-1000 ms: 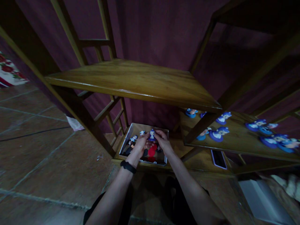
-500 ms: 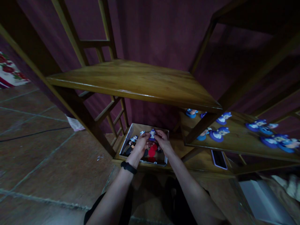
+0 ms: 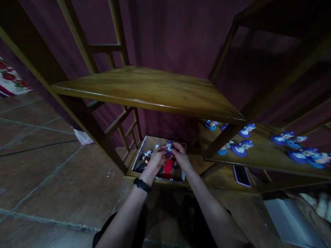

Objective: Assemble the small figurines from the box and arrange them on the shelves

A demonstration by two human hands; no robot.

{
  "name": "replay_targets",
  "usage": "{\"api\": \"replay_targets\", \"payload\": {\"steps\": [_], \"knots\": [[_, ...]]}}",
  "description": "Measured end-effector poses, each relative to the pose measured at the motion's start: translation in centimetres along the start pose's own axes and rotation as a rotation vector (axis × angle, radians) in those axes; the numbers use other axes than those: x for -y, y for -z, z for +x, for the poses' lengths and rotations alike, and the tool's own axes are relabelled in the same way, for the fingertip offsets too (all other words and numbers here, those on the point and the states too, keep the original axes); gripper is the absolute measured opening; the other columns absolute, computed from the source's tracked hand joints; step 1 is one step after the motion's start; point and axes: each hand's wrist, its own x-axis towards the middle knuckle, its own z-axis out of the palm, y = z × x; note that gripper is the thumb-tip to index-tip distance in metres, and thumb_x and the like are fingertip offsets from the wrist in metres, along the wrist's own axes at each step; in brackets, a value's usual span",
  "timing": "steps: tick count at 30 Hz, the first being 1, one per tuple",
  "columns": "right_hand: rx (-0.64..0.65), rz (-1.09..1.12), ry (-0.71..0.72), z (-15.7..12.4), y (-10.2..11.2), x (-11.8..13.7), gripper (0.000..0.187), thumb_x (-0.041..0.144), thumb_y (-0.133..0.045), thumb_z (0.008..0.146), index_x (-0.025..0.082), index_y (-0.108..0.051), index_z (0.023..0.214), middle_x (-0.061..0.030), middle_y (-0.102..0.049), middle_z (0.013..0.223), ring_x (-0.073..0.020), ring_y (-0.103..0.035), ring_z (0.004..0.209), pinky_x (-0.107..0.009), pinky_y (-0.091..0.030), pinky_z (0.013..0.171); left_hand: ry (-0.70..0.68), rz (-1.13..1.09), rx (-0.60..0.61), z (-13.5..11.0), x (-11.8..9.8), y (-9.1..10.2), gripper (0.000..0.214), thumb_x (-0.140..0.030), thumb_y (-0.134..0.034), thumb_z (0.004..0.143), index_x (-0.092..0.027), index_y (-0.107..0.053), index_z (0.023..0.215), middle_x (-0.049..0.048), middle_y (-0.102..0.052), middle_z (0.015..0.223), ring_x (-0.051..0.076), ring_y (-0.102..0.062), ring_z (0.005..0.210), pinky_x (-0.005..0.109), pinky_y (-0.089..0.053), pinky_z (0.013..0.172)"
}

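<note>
Two bare hands: the left hand (image 3: 157,160) and the right hand (image 3: 181,156) meet over the far right part of the white-rimmed, rectangular cardboard box (image 3: 151,140).
Held figurine: the small purple-and-white, plastic-looking figurine (image 3: 169,146) is between the hands, raised above the box.
Fingers: of both hands, closed on the low part of the figurine, from its left and its right.
Latest change: only small; figurine and fingertips have shifted slightly to the right, while the box stays in its place.
Meaning for the handling: I judge it fine finger work on one piece, which is not set down.
Figurine's direction: head to the far side, base to the near side, front towards the wearer.
Figurine's long axis: from head to base, near to far; the view is dim and small, so its exact tilt is uncertain.
Near the fingers: flat, red, round pieces (image 3: 168,166) lie in the box.
</note>
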Motion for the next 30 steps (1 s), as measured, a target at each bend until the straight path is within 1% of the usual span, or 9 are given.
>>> {"api": "replay_targets", "payload": {"steps": [5, 12, 16, 21, 25, 30], "knots": [[0.005, -0.044, -0.034, -0.18, 0.14, -0.08, 0.027, 0.026, -0.056, 0.065, 0.020, -0.062, 0.090, -0.0019, -0.066, 0.095, -0.0186, -0.058, 0.091, -0.032, -0.044, 0.083, -0.050, 0.025, -0.011, 0.21, 0.19, 0.05, 0.024, -0.005, -0.058, 0.064, -0.014, -0.053, 0.086, 0.0027, -0.064, 0.069, 0.015, -0.065, 0.059, 0.024, -0.053, 0.057], [0.021, -0.059, -0.037, -0.02, 0.19, -0.32, 0.024, 0.027, -0.057, 0.064, 0.019, -0.062, 0.086, -0.0023, -0.066, 0.091, -0.0181, -0.058, 0.088, -0.032, -0.044, 0.083, -0.043, 0.052, -0.034, 0.45, 0.33, 0.34, 0.028, -0.006, -0.058, 0.063, -0.015, -0.051, 0.088, 0.0029, -0.064, 0.069, 0.015, -0.065, 0.057, 0.024, -0.052, 0.056], [-0.005, -0.101, -0.034, 0.00, 0.17, -0.44, 0.022, 0.026, -0.057, 0.065, 0.020, -0.063, 0.085, -0.0017, -0.066, 0.091, -0.0176, -0.058, 0.088, -0.031, -0.044, 0.084, -0.051, 0.062, -0.039, 0.48, 0.39, 0.47, 0.029, -0.008, -0.059, 0.063, -0.016, -0.049, 0.089, 0.0019, -0.063, 0.068, 0.014, -0.065, 0.057, 0.023, -0.052, 0.056], [-0.030, -0.101, 0.003, 0.19, 0.23, -0.81, 0.020, 0.026, -0.056, 0.066, 0.021, -0.063, 0.084, -0.0008, -0.067, 0.089, -0.0169, -0.059, 0.086, -0.031, -0.045, 0.082, -0.067, 0.101, -0.057, 0.36, 0.27, 0.47, 0.029, -0.012, -0.061, 0.064, -0.017, -0.050, 0.090, 0.0012, -0.064, 0.067, 0.015, -0.065, 0.057, 0.023, -0.051, 0.054], [-0.052, -0.095, 0.004, 0.27, 0.25, -0.75, 0.018, 0.027, -0.056, 0.065, 0.021, -0.062, 0.081, -0.0004, -0.066, 0.085, -0.0166, -0.058, 0.083, -0.030, -0.045, 0.081, -0.072, 0.126, -0.070, 0.20, -0.04, 0.35, 0.028, -0.014, -0.062, 0.064, -0.017, -0.052, 0.090, 0.0016, -0.064, 0.064, 0.016, -0.065, 0.057, 0.021, -0.050, 0.051], [-0.036, -0.082, -0.004, 0.17, 0.27, -0.69, 0.021, 0.030, -0.057, 0.066, 0.021, -0.063, 0.084, -0.0007, -0.065, 0.087, -0.0165, -0.058, 0.083, -0.029, -0.044, 0.080, -0.056, 0.139, -0.084, 0.12, -0.23, 0.21, 0.027, -0.016, -0.063, 0.064, -0.016, -0.053, 0.089, 0.0025, -0.065, 0.062, 0.016, -0.065, 0.056, 0.021, -0.049, 0.048]]}}
